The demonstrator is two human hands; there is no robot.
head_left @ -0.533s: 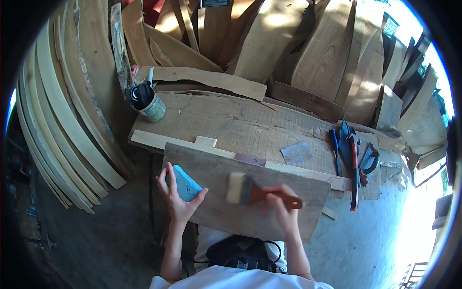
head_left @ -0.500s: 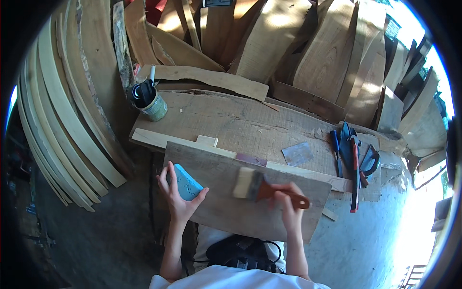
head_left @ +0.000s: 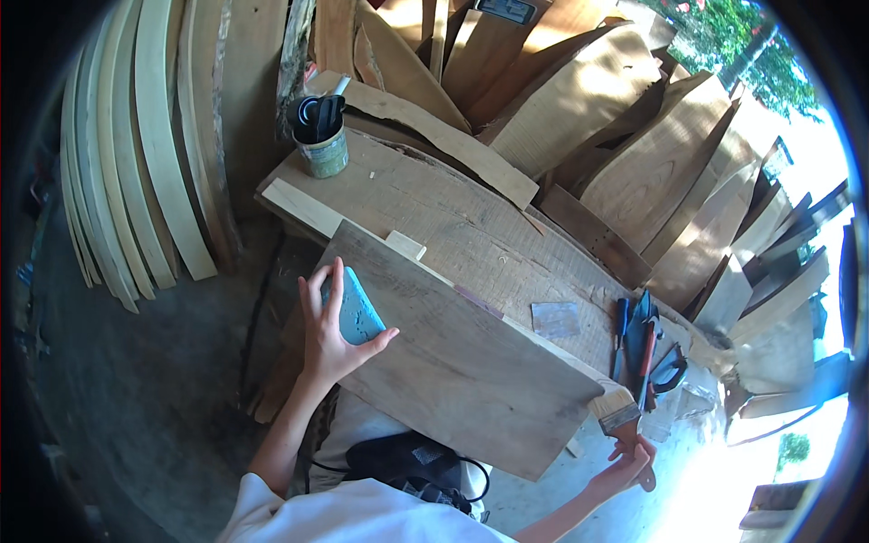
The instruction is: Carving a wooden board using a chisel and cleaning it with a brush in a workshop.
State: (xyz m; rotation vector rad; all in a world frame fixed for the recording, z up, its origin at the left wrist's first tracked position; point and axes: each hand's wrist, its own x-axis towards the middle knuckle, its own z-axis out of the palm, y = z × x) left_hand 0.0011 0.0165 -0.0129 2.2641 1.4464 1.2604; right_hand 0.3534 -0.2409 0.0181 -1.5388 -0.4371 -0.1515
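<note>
Brush (head_left: pixel 620 414) pinched by right hand (head_left: pixel 626 463) fingers, past board (head_left: pixel 453 362) corner | left hand (head_left: pixel 328 330) fingers spread over blue block (head_left: pixel 355 312) | board's long axis spans both hands

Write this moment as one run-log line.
left hand: holds blue block on board | right hand: holds paintbrush past board's right end

A single head-worn fisheye view looks steeply down from above the person's own shoulders onto a wooden workbench (head_left: pixel 453 217), close enough that both forearms enter from the lower edge. Leaning planks (head_left: pixel 634 154) curve along the upper rim, concrete floor (head_left: pixel 136 389) fills the lower left, and edges bend outward.
</note>
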